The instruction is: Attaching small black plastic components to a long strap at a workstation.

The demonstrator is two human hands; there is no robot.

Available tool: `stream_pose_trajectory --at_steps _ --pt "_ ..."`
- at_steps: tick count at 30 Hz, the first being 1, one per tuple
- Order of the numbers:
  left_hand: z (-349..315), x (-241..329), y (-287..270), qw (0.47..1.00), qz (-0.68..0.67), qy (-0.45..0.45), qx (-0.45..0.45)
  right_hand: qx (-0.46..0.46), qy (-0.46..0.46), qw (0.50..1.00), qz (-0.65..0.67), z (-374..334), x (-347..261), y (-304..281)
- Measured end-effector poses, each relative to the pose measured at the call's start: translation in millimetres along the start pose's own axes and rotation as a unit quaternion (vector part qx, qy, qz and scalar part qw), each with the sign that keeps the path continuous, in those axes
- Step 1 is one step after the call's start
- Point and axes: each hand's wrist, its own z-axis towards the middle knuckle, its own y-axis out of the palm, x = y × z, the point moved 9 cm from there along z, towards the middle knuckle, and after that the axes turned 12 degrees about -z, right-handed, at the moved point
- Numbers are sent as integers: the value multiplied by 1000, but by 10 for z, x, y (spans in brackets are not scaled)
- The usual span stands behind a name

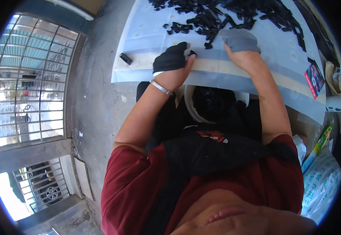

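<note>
My left hand (pixel 172 60), in a black glove with the thumb bare, is closed at the near side of a covered table (pixel 143 43). Between its thumb and fingers sits a small black plastic piece (pixel 193 53). To the right, my right hand (pixel 243 44) wears a grey glove and has its fingers curled down at the near edge of a heap of black plastic pieces (pixel 205 19). Its fingertips are hidden, so whatever they grip does not show. One loose black piece (pixel 208 46) lies between the hands.
Another black block (pixel 126 58) lies at the table's left. A white tub (pixel 191 105) with dark contents stands below the near edge, by my lap. At the right are a red and black card (pixel 314 80) and a printed plastic bag (pixel 321 184). A barred window (pixel 33 82) is left.
</note>
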Motion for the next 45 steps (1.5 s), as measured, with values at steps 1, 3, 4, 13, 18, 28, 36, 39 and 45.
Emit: stream_pose_trajectory --at_steps 1,3,4,13,18,28,36,39,45 --pt "42 -22 68 1000 15 -11 -17 17 -23 997 -72 143 0 83" --pt "129 28 247 999 34 26 -30 108 -88 981 -132 212 36 227" --pt "154 22 395 997 41 33 -56 108 -50 989 -88 259 125 260" --pt "164 -46 534 992 88 53 -70 18 -99 984 -148 52 -78 329" --pt "257 -110 565 987 101 45 -116 88 -55 994 -44 -7 283 360" --pt "153 126 198 995 -67 73 27 1 -119 949 292 -239 -244 369" --pt "-124 492 -382 975 -173 68 120 -102 -124 867 471 -338 -465 198" --pt "-229 430 -361 936 -323 -140 -14 -11 -95 806 584 -359 -360 107" --pt "-489 157 158 908 -329 -251 -73 127 -107 905 393 -579 -679 -251"
